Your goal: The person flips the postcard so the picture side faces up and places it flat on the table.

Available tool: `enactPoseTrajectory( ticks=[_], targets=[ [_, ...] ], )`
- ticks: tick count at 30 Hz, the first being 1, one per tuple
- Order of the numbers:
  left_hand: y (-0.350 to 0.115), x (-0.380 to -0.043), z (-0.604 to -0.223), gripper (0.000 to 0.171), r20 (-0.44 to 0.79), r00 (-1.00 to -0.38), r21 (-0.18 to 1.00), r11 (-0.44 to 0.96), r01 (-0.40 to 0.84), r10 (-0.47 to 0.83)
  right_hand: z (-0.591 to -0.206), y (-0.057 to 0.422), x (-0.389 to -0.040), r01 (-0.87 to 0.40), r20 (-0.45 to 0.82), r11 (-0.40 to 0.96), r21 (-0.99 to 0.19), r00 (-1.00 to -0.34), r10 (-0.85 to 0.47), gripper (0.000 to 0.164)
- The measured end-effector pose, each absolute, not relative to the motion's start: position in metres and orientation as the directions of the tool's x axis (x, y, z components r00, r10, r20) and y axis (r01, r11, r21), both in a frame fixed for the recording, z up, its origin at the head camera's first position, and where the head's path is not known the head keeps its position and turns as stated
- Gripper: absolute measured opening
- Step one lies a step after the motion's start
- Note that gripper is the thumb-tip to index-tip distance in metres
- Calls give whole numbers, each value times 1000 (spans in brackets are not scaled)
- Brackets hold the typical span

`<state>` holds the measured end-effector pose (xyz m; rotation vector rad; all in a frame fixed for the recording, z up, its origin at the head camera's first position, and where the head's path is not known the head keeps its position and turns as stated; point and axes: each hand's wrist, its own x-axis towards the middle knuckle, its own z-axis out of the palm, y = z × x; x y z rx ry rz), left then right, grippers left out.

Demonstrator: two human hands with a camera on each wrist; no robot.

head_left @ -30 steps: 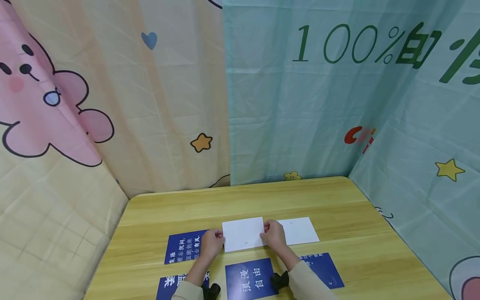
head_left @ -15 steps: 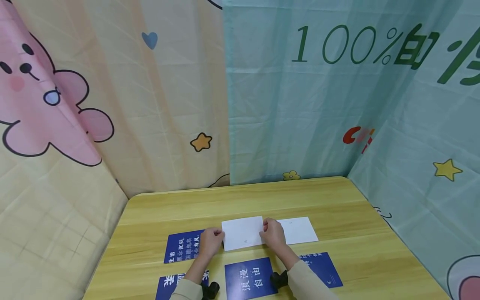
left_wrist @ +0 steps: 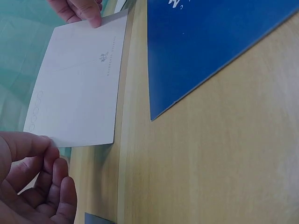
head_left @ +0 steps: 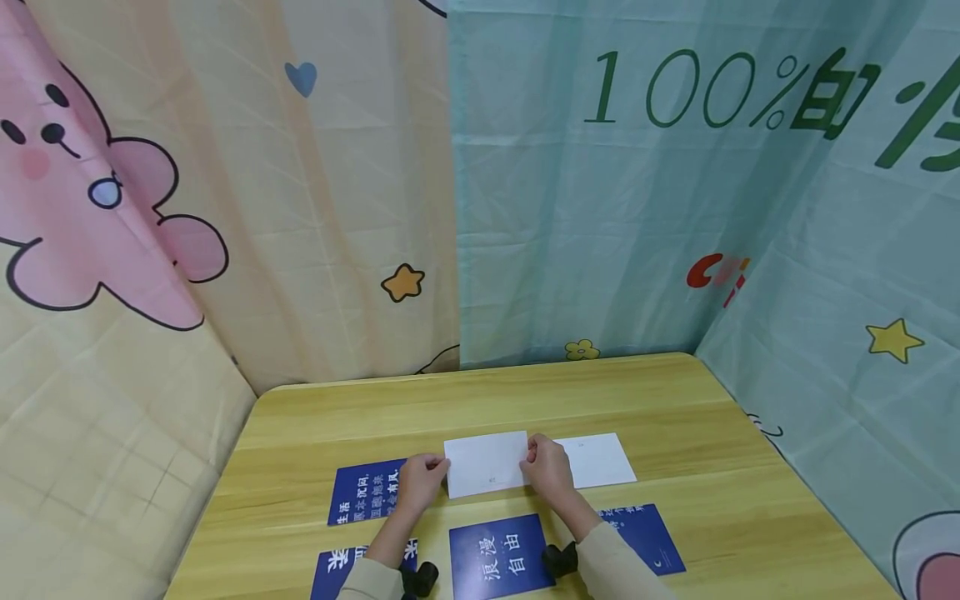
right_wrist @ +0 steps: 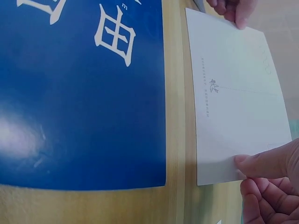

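Both hands hold one white postcard (head_left: 486, 465), its printed side facing up with a small bird mark and a thin line, clearest in the right wrist view. On its left edge, the left hand (head_left: 422, 482) pinches between thumb and fingers. The right hand (head_left: 547, 469) pinches the opposite edge, its thumb on top in the right wrist view. The postcard (left_wrist: 79, 84) appears raised off the wooden table. Nearer the person lies a blue card (head_left: 498, 557) with large white characters. Another white card (head_left: 598, 461) lies beyond the right hand, partly covered by it.
Left of the hands are two more blue cards, an upper one (head_left: 360, 493) and a lower one (head_left: 330, 575) partly behind the left arm. A further blue card (head_left: 648, 537) lies at right, partly behind the right sleeve. Printed curtains (head_left: 360, 208) hang behind the table (head_left: 480, 400).
The postcard's near edge sits slightly higher in the head view, and the left hand has shifted a touch with it. Both hands keep their pinch; the other cards stay put.
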<state>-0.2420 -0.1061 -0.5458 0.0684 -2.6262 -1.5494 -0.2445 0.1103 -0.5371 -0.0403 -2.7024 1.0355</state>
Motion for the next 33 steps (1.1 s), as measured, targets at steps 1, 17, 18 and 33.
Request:
enactPoseTrajectory(
  ticks=[1, 17, 18, 33],
  targets=[
    [-106, -242, -546, 16, 58, -995, 875, 485, 11, -82, -537, 111, -244, -68, 227, 748, -660, -968, 111, 20],
    [-108, -238, -545, 15, 48, -995, 913, 407, 7, -90, -542, 113, -243, -69, 215, 694, -717, -968, 125, 21],
    [-109, -238, -545, 15, 47, -995, 917, 398, 10, -84, -542, 113, -243, -65, 209, 684, -727, -969, 129, 22],
    [-115, -235, -543, 19, 42, -998, 944, 329, 25, -45, -540, 118, -238, -105, 233, 617, -780, -964, 131, 13]
  ],
)
